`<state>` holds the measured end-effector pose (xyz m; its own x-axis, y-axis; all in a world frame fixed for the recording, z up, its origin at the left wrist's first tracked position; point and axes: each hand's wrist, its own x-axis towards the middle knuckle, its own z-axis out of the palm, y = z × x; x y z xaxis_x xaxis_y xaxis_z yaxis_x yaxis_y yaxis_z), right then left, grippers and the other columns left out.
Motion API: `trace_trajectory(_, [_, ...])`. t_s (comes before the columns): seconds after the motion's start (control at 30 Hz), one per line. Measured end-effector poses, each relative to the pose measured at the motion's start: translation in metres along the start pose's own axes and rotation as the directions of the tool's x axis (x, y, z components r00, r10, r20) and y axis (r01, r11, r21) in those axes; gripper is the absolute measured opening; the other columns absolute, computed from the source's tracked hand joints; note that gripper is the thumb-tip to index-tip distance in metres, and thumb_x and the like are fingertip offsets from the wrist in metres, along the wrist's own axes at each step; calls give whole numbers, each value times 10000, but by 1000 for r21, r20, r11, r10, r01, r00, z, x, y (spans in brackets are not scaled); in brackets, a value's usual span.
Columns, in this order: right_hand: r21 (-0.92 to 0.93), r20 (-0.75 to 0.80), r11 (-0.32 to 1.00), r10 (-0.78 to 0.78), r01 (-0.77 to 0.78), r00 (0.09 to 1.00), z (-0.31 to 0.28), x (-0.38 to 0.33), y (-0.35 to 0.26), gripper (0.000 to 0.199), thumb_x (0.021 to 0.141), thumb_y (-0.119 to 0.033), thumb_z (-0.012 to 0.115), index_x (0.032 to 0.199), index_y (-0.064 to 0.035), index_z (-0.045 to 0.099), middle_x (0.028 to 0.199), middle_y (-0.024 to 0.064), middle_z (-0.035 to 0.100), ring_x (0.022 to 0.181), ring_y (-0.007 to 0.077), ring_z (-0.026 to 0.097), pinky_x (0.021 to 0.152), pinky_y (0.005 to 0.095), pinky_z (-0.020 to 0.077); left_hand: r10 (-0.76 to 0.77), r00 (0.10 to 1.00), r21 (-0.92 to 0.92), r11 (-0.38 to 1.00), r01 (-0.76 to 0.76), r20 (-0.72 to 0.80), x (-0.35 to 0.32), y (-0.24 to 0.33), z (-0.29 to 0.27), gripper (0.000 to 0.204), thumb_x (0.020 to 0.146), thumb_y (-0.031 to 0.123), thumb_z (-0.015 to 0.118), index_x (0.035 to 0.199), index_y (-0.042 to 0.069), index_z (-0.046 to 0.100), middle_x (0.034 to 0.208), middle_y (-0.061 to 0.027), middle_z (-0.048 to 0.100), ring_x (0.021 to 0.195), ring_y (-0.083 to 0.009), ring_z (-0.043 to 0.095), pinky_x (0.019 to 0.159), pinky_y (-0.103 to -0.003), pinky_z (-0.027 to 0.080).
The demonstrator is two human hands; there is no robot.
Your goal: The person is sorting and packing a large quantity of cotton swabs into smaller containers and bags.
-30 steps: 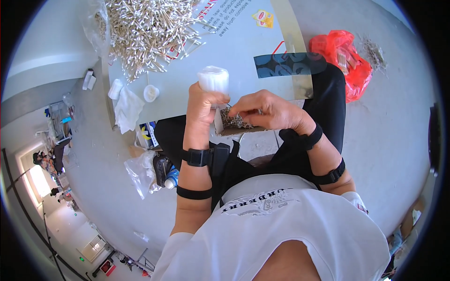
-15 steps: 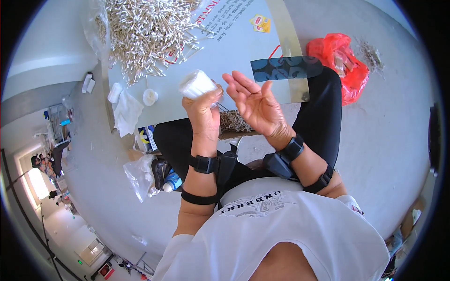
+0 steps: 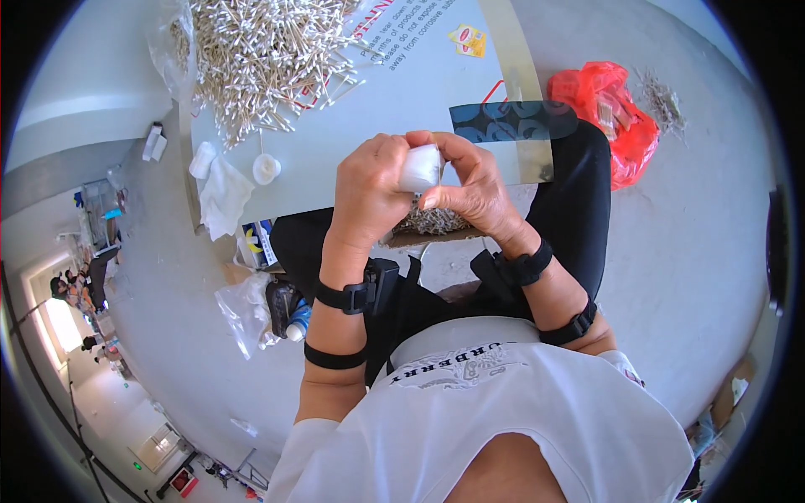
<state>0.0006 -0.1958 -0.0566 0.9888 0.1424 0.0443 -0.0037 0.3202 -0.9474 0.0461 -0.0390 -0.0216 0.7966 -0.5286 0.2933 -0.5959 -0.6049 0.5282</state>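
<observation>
Both hands meet in front of the chest around a small white container (image 3: pixel 419 168). The left hand (image 3: pixel 369 189) wraps its side with fingers closed on it, and the right hand (image 3: pixel 474 189) pinches it from the other side, thumb and fingertips pressed against it. Just below the hands, on the lap, lies a tray of thin sticks (image 3: pixel 432 222). Beyond the hands, a grey sheet (image 3: pixel 419 92) on the floor carries a large heap of white cotton swabs (image 3: pixel 268 50), which looks mostly unsorted, so I judge that much work is left. Left of the hands lie a small white lid (image 3: pixel 266 168) and a crumpled cloth (image 3: pixel 222 197); far right sits a red plastic bag (image 3: pixel 608 117).

Half a second ago the right hand was open, palm up, beside the container; now it has closed onto it.
</observation>
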Motion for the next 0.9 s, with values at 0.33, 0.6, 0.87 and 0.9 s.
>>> trace_trajectory(0.33, [78, -169, 996, -29, 43, 985, 6, -3, -5, 562, 642, -208, 816, 1105, 10, 585, 1047, 113, 637, 974, 183, 586, 881, 329, 446, 95, 979, 350, 924, -153, 178, 6, 14, 1, 269, 593, 77, 687, 802, 21, 527, 741, -114, 548, 697, -289, 573, 592, -379, 486])
trace_trajectory(0.6, [-806, 190, 591, 255, 3, 948, -16, 19, -41, 507, 584, -226, 769, 988, 26, 595, 877, 227, 627, 834, 387, 603, 735, 401, 485, -199, 936, 111, 979, 173, 289, -12, 19, 19, 384, 622, 29, 722, 938, 0, 506, 885, -166, 578, 826, -359, 587, 700, -411, 494])
trace_trajectory(0.87, [-313, 47, 903, 323, -294, 945, -13, 27, -13, 396, 639, -153, 727, 952, 37, 576, 780, 117, 604, 737, 174, 589, 682, 306, 492, -119, 984, -245, 958, 148, 129, -9, 11, -3, 599, 618, 24, 729, 1161, 44, 478, 1074, -136, 563, 937, -345, 586, 803, -377, 480])
trace_trajectory(0.9, [-318, -64, 902, 286, -291, 956, -9, 27, -9, 391, 648, -141, 725, 963, 31, 571, 787, 95, 590, 742, 138, 567, 677, 284, 490, -134, 984, -222, 962, 158, 116, -8, 7, -6, 599, 618, 24, 729, 1161, 44, 478, 1074, -136, 563, 937, -345, 586, 803, -377, 480])
